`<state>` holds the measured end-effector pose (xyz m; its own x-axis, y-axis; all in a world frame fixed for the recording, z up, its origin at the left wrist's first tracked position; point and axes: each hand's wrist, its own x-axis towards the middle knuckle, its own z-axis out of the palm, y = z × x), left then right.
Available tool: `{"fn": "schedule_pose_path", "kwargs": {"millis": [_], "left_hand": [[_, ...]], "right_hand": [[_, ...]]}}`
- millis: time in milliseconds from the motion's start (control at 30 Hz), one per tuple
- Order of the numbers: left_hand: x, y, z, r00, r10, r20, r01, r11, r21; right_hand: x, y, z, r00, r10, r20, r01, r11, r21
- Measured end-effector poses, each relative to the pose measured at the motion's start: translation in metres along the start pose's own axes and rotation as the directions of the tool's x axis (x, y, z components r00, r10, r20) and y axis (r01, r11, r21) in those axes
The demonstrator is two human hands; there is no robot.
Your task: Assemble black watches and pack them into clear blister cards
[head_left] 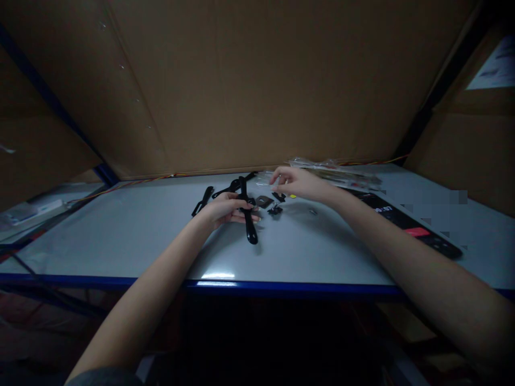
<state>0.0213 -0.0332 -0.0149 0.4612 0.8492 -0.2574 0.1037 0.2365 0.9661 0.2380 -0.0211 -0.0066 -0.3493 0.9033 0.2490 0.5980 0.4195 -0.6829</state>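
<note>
My left hand [227,210] grips a long black plastic part [251,231] with rounded ends, tilted near upright over the table. Its thumb presses on the middle of the part, and other fingers reach out behind it. To the right, my right hand [295,183] hovers above the table with curved fingers, thumb and index slightly apart; nothing shows between them. Below it lie a cluster of small dark pieces [275,209], a dark flat plate [264,201], and a yellow piece [293,196]. More black plastic parts [203,200] lie beyond my left hand.
Clear plastic bags [346,174] lie along the back of the white table [132,230]. A large black phone-like device [396,220] with lit digits is on the right, partly behind my forearm. Cardboard walls [257,86] enclose the back and sides; an orange cable [132,183] runs along the rear.
</note>
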Motion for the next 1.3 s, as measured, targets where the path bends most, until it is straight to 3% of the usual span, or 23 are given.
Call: {"fn": "schedule_pose_path", "kwargs": {"millis": [100, 200, 367, 600, 767, 900, 1000, 1100, 1167, 1300], "left_hand": [[0.001, 0.0, 0.0, 1.0, -0.012, -0.018, 0.012, 1.0, -0.021], [0.001, -0.001, 0.0, 1.0, -0.021, -0.023, 0.02, 0.999, -0.025], [0.002, -0.001, -0.002, 1.0, -0.02, -0.01, 0.02, 1.0, -0.019], [0.002, -0.002, -0.002, 1.0, -0.023, 0.012, 0.023, 1.0, 0.02], [0.001, -0.002, 0.0, 1.0, -0.023, 0.008, 0.023, 1.0, 0.021], [0.0, -0.001, 0.001, 0.999, -0.032, 0.01, 0.031, 0.999, 0.028], [0.0, -0.002, 0.001, 0.999, -0.02, 0.032, 0.019, 0.999, 0.03], [0.001, -0.003, 0.0, 0.999, -0.021, 0.043, 0.02, 0.999, 0.035], [0.002, -0.004, 0.0, 0.999, -0.023, 0.043, 0.022, 0.999, 0.034], [0.003, -0.005, -0.001, 0.999, -0.017, 0.05, 0.015, 0.999, 0.044]], "right_hand": [[-0.003, 0.01, -0.016, 0.989, -0.023, 0.146, 0.057, 0.97, -0.236], [-0.003, 0.017, -0.016, 0.969, -0.064, 0.237, 0.135, 0.947, -0.293], [0.001, 0.028, -0.001, 0.966, -0.123, 0.228, 0.205, 0.901, -0.383], [0.003, 0.036, 0.011, 0.971, -0.129, 0.2, 0.198, 0.906, -0.374], [0.007, 0.042, 0.015, 0.935, -0.302, 0.185, 0.352, 0.849, -0.394], [0.008, 0.038, 0.015, 0.92, -0.372, 0.125, 0.389, 0.825, -0.409], [0.004, 0.025, 0.015, 0.929, -0.37, 0.018, 0.354, 0.872, -0.337], [-0.001, 0.008, 0.019, 0.968, -0.247, -0.05, 0.242, 0.966, -0.087], [-0.005, -0.003, 0.024, 0.983, -0.176, -0.062, 0.18, 0.981, 0.067], [-0.01, -0.016, 0.032, 0.981, -0.172, -0.089, 0.18, 0.979, 0.096]]}}
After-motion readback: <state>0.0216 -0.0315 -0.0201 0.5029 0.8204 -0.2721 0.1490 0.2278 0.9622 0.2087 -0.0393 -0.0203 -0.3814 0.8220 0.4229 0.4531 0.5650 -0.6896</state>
